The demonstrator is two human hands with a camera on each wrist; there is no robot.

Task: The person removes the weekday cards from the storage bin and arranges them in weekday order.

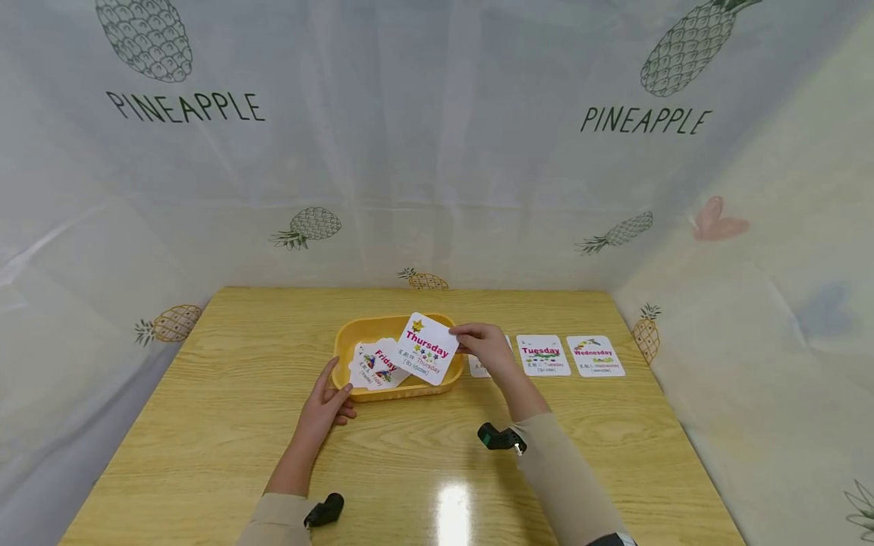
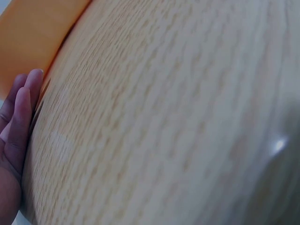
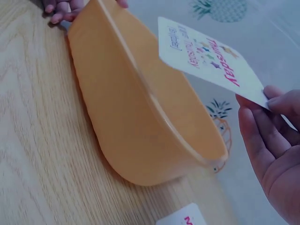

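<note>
A person's right hand [image 1: 483,346] pinches the edge of a white card marked "Thursday" [image 1: 428,349] and holds it tilted in the air above the right end of a yellow tray [image 1: 355,334] on a pale wooden worktop [image 1: 225,425]. The right wrist view shows the thumb and fingers [image 3: 281,105] closed on the card's corner, with the tray [image 3: 136,136] below and to the left. The left hand [image 1: 330,402] rests with fingers loosely extended against the tray's near left corner, gripping nothing. Inside the tray lies a small heap of cards, the top one reading "Friday" [image 1: 382,365]. To the right of the tray, cards marked "Tuesday" [image 1: 543,355] and "Wednesday" [image 1: 595,356] lie flat side by side on the worktop; another card, mostly hidden behind the right hand, lies between them and the tray. Pineapple-print sheeting [image 1: 437,152] hangs behind and beside the worktop.
</note>
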